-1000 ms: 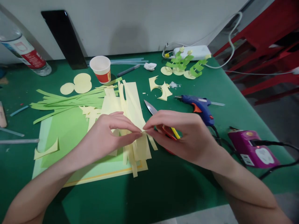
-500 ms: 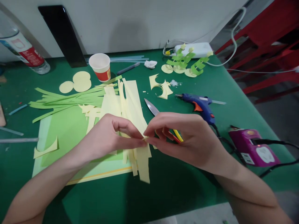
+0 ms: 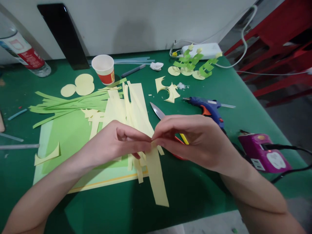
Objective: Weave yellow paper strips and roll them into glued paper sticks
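My left hand (image 3: 109,144) and my right hand (image 3: 192,139) meet at the fingertips, both closed in a pinch on the top end of a pale yellow paper strip (image 3: 158,178). The strip hangs toward me, its lower end over the green table. Just what the fingertips do to its end is hidden. Behind the hands lie more yellow paper strips (image 3: 137,107). Scissors (image 3: 158,111) with red and yellow handles lie partly under my right hand. Green paper strips (image 3: 70,104) and green paper sheets (image 3: 65,143) lie to the left.
A blue glue gun (image 3: 207,107) and a purple plug box (image 3: 264,152) are on the right. Paper sprouts on round bases (image 3: 190,65) stand near a white power strip (image 3: 207,50). A paper cup (image 3: 103,68), black phone (image 3: 63,35) and bottle (image 3: 26,52) stand along the wall.
The yellow strip's lower end has swung right and come nearer to me, showing more of its length. My fingertips have closed tighter together; both hands stay in nearly the same place.
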The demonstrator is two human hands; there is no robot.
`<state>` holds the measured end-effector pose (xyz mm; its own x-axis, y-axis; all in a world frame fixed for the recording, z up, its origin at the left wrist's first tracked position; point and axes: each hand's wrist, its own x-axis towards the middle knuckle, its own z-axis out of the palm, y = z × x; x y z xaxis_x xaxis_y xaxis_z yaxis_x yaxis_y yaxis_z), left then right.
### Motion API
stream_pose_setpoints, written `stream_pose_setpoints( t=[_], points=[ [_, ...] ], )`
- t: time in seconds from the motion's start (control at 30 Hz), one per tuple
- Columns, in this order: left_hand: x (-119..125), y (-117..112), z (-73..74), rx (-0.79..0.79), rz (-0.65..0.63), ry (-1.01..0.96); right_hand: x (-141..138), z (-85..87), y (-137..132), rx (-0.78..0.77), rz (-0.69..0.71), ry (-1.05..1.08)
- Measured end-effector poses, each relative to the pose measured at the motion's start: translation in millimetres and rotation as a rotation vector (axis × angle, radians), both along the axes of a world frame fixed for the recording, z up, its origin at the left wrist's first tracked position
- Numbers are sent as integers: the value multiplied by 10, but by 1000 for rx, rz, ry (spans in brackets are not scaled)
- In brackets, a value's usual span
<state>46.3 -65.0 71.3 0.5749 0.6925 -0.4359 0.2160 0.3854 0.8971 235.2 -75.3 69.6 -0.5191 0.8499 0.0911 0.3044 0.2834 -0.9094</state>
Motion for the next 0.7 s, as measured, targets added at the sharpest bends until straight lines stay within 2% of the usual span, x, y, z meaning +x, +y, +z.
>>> stream_pose_setpoints(
  t=[0.2, 0.37, 0.53, 0.7],
  points=[
    [-28, -24, -43, 67, 14, 88, 12, -26, 18, 37, 6, 4],
    [-25, -38, -57, 102, 75, 134, 55, 13, 37, 95, 7, 18],
    [-20, -21, -65, 79, 99, 85, 70, 32, 11, 129, 3, 2],
    [-17, -30, -49, 24, 81, 147, 13, 9, -37, 106, 12, -46]
  ],
)
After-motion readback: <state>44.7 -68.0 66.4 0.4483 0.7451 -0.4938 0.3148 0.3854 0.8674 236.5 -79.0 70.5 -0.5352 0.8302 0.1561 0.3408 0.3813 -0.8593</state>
